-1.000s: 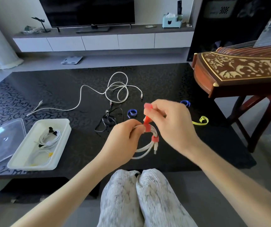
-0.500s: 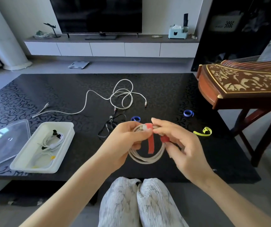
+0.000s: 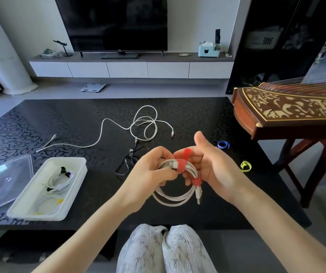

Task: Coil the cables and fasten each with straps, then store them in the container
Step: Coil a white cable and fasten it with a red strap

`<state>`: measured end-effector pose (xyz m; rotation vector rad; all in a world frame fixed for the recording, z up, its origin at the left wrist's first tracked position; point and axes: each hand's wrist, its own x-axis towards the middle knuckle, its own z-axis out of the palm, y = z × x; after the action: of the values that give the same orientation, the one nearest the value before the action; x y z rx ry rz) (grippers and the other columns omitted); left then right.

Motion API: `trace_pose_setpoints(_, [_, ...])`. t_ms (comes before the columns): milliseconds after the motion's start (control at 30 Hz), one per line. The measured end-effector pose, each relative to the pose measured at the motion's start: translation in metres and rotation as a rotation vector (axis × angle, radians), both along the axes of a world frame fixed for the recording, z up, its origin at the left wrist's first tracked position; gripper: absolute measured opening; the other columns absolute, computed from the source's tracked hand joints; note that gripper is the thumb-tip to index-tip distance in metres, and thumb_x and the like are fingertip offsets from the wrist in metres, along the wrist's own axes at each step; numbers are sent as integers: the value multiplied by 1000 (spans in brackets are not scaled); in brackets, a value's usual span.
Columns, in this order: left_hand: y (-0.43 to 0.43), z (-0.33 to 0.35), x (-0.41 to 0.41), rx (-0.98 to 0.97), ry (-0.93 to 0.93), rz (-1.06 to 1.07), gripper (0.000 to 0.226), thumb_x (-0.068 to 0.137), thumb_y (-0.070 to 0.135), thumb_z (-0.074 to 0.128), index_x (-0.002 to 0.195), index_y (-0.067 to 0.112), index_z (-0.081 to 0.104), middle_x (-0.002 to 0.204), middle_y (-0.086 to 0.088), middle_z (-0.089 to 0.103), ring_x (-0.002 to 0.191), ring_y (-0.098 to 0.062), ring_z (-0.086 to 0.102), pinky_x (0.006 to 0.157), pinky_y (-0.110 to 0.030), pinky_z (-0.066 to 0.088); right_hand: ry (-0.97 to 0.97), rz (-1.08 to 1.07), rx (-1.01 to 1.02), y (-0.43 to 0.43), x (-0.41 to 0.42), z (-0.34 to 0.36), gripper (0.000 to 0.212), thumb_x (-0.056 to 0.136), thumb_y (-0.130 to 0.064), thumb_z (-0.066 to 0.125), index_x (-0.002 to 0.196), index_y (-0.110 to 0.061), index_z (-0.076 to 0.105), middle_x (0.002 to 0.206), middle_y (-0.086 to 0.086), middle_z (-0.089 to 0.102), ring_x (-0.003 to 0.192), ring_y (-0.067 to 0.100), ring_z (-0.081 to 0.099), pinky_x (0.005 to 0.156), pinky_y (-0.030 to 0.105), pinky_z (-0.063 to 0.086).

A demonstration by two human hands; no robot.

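White container with bundled cables left on the table, loose white cable and black cable farther back, left hand gripping the white coil above the near edge, right hand pinching its red strap, thumb raised, blue strap, yellow strap at right

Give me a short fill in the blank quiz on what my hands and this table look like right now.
1. The left hand and right hand both grip a coiled cable wrapped with a ____ strap.
2. The clear lid lies ____ of the white tray.
3. On the table, beside the loose white cable, lies a thinner ____ cable.
Missing words: red; left; black.
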<state>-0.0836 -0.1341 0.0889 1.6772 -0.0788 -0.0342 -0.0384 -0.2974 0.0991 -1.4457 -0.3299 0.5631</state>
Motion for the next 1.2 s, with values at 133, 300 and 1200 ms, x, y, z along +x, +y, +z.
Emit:
trace_pose_setpoints(133, [0,4,0,-107,87,-51,24,92,17,56,75,7,44,54,6,32,51,-9,25,49,-19,23,-218,10,-146,-6,4,5,26,87,-23,62,95,0,71,79,12,72,66,19,65,60,26,54])
trace_pose_setpoints(300, [-5,9,1,-33,116,-57,32,97,13,47,67,10,38,48,8,30,46,-9,23,45,-19,22,-314,-10,-252,-4,9,11,21,92,-15,58,88,-1,73,75,11,73,68,21,69,63,28,56])
trace_pose_setpoints(1200, [13,-7,14,-157,281,138,32,91,39,53,103,9,58,81,-8,72,75,-17,65,78,-30,51,-848,-369,-517,15,15,-35,4,85,-14,67,86,-11,68,62,-4,65,54,9,62,54,30,53])
